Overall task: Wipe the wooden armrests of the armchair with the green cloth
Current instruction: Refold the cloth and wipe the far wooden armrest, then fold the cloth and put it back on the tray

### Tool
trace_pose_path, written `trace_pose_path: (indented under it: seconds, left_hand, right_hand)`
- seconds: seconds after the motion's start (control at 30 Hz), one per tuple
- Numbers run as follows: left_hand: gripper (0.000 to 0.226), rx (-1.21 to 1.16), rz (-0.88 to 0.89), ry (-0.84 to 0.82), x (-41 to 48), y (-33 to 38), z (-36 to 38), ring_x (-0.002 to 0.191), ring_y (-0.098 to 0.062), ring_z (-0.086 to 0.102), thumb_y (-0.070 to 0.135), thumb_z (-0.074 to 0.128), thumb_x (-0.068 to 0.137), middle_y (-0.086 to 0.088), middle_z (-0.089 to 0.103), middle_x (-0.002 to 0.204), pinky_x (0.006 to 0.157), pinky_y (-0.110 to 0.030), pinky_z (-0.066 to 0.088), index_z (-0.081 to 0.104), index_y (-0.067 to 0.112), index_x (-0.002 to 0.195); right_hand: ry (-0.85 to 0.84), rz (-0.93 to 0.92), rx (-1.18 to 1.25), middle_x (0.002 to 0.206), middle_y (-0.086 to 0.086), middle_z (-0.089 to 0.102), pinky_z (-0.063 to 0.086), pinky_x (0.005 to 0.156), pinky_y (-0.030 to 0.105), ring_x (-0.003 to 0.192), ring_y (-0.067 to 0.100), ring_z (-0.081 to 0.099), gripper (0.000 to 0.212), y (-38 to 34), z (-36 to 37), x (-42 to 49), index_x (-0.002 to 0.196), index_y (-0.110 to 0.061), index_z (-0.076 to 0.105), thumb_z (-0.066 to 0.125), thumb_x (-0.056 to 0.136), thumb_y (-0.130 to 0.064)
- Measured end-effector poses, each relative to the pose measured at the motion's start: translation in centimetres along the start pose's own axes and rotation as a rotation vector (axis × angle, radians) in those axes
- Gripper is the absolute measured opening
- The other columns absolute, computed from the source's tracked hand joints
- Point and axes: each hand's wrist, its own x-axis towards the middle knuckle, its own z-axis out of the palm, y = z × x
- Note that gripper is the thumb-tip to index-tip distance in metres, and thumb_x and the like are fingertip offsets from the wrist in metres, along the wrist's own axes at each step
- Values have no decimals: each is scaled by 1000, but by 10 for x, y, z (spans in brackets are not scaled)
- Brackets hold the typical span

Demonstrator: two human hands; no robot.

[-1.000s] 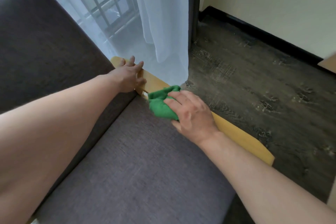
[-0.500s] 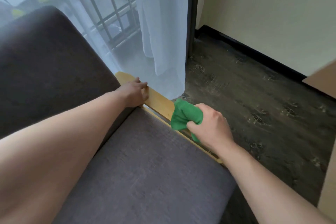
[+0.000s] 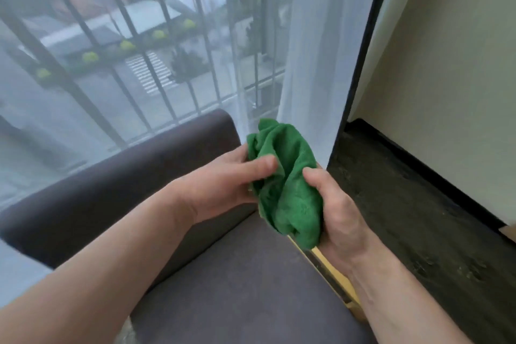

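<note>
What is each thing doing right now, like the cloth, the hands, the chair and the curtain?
Green fluffy cloth: bunched up, lifted, held by both hands.
Left hand: gripping the cloth's left side.
Right hand: gripping the cloth's right side.
Yellow wooden armrest: mostly hidden, not being wiped.
Dark grey fabric armchair: seat bare.
White sheer curtain: drawn, hanging.

Both bare forearms reach forward and meet at the green cloth. The left hand pinches its left side, fingers curled. The right hand grips its right side, thumb on top
</note>
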Motion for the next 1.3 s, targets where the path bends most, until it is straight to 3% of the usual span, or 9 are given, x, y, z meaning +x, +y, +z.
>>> trace_pose_path:
  seconds: [0.13,0.2,0.4,0.5,0.6,0.73,0.9,1.07,1.3]
  left_hand:
    - [46,217,165,375,-111,60,10,106,-18,74,0,72,89,-6,76,113,86,-31,59,57,10,131]
    - [47,236,242,549,-172,82,8,96,-12,73,-8,69,89,-2,74,102,82,-26,60,58,13,129]
    - [45,82,434,875,-360,93,-19,97,-20,74,26,75,78,-1,74,101,82,-37,59,61,23,121]
    - [59,-150,486,1039,-447,66,-32,113,-24,73,44,76,81,-3,76,119,89,-37,60,57,21,132]
    - [83,-256,426,1076,-545,21,-49,122,-21,69,49,88,67,0,71,133,100,-44,55,54,28,139]
    - [36,-204,311,1231,-672,-53,-89,116,-26,73,27,79,79,-6,78,118,102,-47,56,74,24,115]
    - [35,176,154,1478,-811,-123,-145,100,-19,70,61,59,92,3,71,101,91,-50,54,70,32,107]
    - [20,217,202,1506,-900,-142,-181,104,-13,68,52,50,99,11,68,106,90,-41,55,66,45,109]
    - [21,263,440,1552,-981,-95,-201,105,-23,64,39,50,103,0,63,109,91,-37,53,67,34,115]
  right_hand:
    - [-157,-39,-256,136,3,68,44,111,53,128,22,62,45,-50,96,-26,138,-29,58,43,97,-42]
    - [-295,-26,-359,139,0,66,44,110,53,130,21,61,48,-68,146,-37,142,-34,53,51,95,-48]
    - [-598,100,-426,125,5,74,58,88,41,113,27,72,43,-63,307,-71,129,-33,64,63,89,-19]
    - [-573,109,-375,117,15,74,58,92,55,110,40,70,38,-18,400,-96,115,-32,71,60,85,-12]
    - [-569,184,-357,119,25,70,49,99,65,114,49,64,44,52,488,-124,114,-30,70,58,78,-7]
    - [-617,336,-411,118,21,72,49,103,64,115,43,66,56,160,588,-153,120,-30,66,68,68,-10]
    - [-768,734,-177,139,22,63,50,103,59,126,44,61,63,270,704,-176,141,-20,55,71,80,-17]
    - [-702,696,-239,132,24,67,57,94,53,120,43,65,60,312,794,-194,138,-17,58,66,79,-7]
    - [-880,604,-250,135,25,65,55,96,55,122,45,63,64,291,896,-214,140,-13,55,69,77,-8]
